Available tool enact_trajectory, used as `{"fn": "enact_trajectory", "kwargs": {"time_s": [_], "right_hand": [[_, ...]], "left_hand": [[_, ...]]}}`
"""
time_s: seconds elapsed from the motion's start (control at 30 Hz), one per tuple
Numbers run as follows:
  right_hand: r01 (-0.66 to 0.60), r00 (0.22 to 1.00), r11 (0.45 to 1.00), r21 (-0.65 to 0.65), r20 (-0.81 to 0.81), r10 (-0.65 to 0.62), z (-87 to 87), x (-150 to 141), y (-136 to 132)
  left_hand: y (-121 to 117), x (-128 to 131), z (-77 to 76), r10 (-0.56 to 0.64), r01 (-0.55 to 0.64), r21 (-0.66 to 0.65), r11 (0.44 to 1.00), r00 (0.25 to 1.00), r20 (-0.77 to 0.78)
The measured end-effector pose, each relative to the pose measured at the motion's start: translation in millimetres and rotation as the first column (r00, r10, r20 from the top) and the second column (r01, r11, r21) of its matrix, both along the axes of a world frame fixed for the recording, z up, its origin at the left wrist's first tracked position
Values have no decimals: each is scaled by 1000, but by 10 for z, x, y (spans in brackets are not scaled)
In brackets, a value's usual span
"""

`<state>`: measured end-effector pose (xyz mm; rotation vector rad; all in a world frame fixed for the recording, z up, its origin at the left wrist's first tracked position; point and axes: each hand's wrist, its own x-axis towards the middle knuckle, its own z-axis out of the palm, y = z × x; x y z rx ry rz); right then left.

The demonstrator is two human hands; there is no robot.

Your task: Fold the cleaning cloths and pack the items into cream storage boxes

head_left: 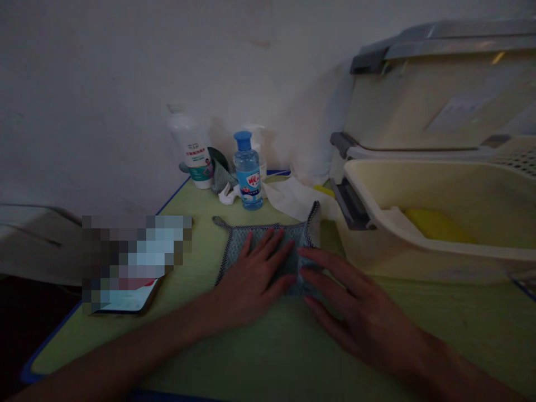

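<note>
A grey-blue cleaning cloth (pixel 238 243) with a dark stitched border and a hanging loop lies on the green table (pixel 188 346). My left hand (pixel 255 276) rests flat on it, fingers spread toward the wall. At the cloth's right side, my right hand (pixel 355 307) has its fingers apart, with the tips at or just over the fabric; whether they press on it I cannot tell. The cloth's right edge stands up a little at the far corner. Part of its near side is hidden under my hands.
A blue bottle (pixel 250 181) and a white bottle (pixel 193 151) stand near the wall, beside crumpled white tissue (pixel 288 195). A phone (pixel 129 296), partly pixelated, lies at left. At right are a cream basket (pixel 419 259) holding something yellow and a lidded storage box (pixel 419 106).
</note>
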<state>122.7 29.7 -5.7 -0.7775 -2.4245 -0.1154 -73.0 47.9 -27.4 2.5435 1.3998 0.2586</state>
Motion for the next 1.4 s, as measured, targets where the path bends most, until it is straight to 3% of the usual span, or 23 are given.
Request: {"fn": "enact_trajectory", "kwargs": {"time_s": [0.07, 0.13, 0.2, 0.33, 0.43, 0.6, 0.67, 0.73, 0.87, 0.93, 1.07, 1.27, 1.4], "right_hand": [[-23, 999, 1000, -9, 30, 24, -23, -35, 16], [-28, 998, 999, -22, 48, 29, -45, -57, 38], [-12, 998, 999, -37, 56, 14, -61, -63, 62], [6, 999, 1000, -14, 32, -6, -84, -57, 92], [-4, 1000, 1000, 16, 9, 4, -98, -50, 102], [-86, 995, 992, 95, -34, 90, -96, -37, 116], [-135, 990, 986, 100, -31, 139, -93, -47, 121], [-165, 986, 984, 68, 5, 165, -93, -67, 124], [-137, 984, 991, 0, 118, 136, -107, -92, 140], [-128, 981, 992, -7, 145, 127, -118, -82, 151], [-123, 981, 992, -30, 148, 126, -157, -37, 144], [-120, 990, 987, -110, -87, 111, -217, -48, 87], [-160, 985, 967, -196, -101, 143, -185, -107, 91]], "left_hand": [[18, -41, 59, -18, 23, -44, 999, 995, 101], [89, -172, 120, -83, 90, -57, 994, 991, 107], [190, -354, 151, -205, 205, -16, 979, 979, -11], [309, -600, 97, -283, 290, 6, 957, 939, -198], [249, -508, 14, -217, 228, 30, 973, 954, -207], [60, -117, -72, 6, 6, 123, 992, 995, -99], [30, -49, -68, 30, -22, 121, 992, 998, -62], [32, -72, -40, -22, 27, 95, 995, 998, -53], [70, -301, 46, -248, 249, 6, 968, 966, -74], [82, -416, 76, -295, 292, -49, 955, 951, -89], [64, -457, 81, -300, 296, -54, 954, 950, -89], [-51, -202, 9, -203, 202, 62, 977, 979, 17], [-69, -194, -15, -212, 212, 78, 974, 977, -5]]}}
